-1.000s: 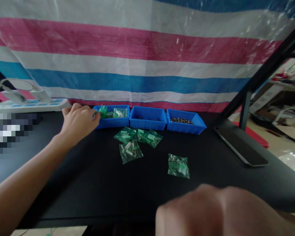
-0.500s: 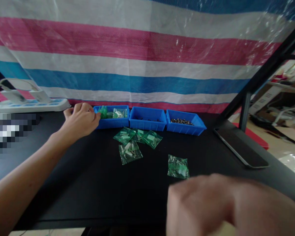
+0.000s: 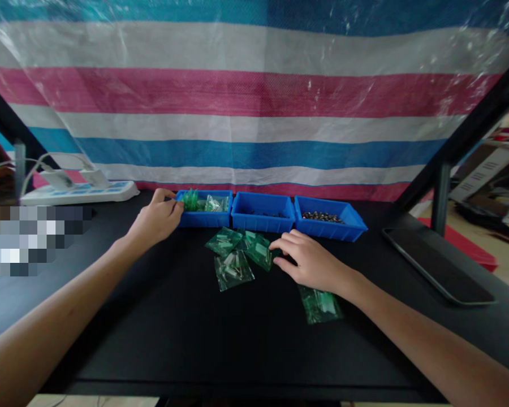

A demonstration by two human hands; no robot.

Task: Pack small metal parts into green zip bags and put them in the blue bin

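Note:
My left hand is at the left end of the left blue bin, its fingers and thumb closed about the end wall. Green pieces and a small clear bag lie in that bin. My right hand is over the table, thumb and fingers apart, with nothing visible between them. Its fingertips are at the right edge of a green-tinted clear packet. Other such packets lie to the left, including one with pale plugs and screws. Another packet is partly under my right wrist.
The middle blue bin holds a few small dark pieces; the right blue bin holds metal parts. A phone lies at the right. At the back left is a power strip with plugs. A striped tarp hangs behind.
My right hand has moved from the near right foreground forward to the packets, and its fingers now show apart. My left hand stays at the left bin. The view has shifted slightly.

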